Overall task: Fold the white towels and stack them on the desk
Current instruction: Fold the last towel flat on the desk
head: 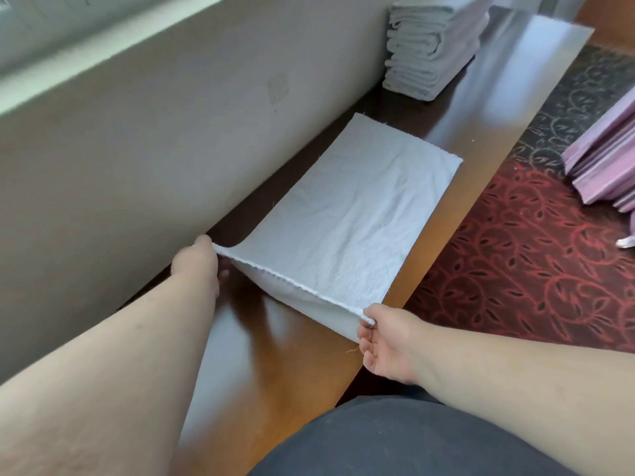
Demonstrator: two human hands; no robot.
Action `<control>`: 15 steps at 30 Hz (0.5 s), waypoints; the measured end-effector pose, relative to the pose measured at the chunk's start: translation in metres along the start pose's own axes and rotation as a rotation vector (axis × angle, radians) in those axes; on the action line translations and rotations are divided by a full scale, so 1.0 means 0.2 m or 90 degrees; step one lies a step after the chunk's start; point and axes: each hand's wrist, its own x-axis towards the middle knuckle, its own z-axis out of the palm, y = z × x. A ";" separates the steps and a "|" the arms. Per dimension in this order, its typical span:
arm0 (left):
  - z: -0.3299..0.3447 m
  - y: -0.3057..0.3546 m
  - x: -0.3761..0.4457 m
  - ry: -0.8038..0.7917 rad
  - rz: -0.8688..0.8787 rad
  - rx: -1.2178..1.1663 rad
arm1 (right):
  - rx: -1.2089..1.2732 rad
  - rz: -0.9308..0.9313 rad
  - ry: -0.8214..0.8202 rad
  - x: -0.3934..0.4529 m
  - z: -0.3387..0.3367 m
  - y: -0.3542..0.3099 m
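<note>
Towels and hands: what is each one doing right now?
Towel: lying flat on the desk, near edge lifted.
Left hand: pinches the towel's near left corner.
Right hand: pinches the near right corner.
Towel stack: folded, piled against the wall.

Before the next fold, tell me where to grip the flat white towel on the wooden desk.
Pinch the white towel at its two near corners, from your side of the desk: that edge is lifted and taut, where the left hand and right hand already hold it.

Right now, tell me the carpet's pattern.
Red carpet with dark leafy vine scrolls; head view.
</note>
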 end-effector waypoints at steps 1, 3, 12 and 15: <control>0.04 0.05 -0.03 -0.004 0.004 -0.010 | 0.014 -0.026 0.017 -0.02 -0.02 -0.04; 0.12 0.14 -0.08 -0.014 0.012 -0.024 | 0.037 -0.079 0.043 -0.05 -0.06 -0.11; 0.66 0.45 -0.32 -0.079 0.106 0.027 | 0.114 -0.207 0.147 -0.12 -0.34 -0.52; 0.91 0.53 -0.36 -0.080 0.127 0.029 | 0.160 -0.175 0.113 -0.08 -0.45 -0.74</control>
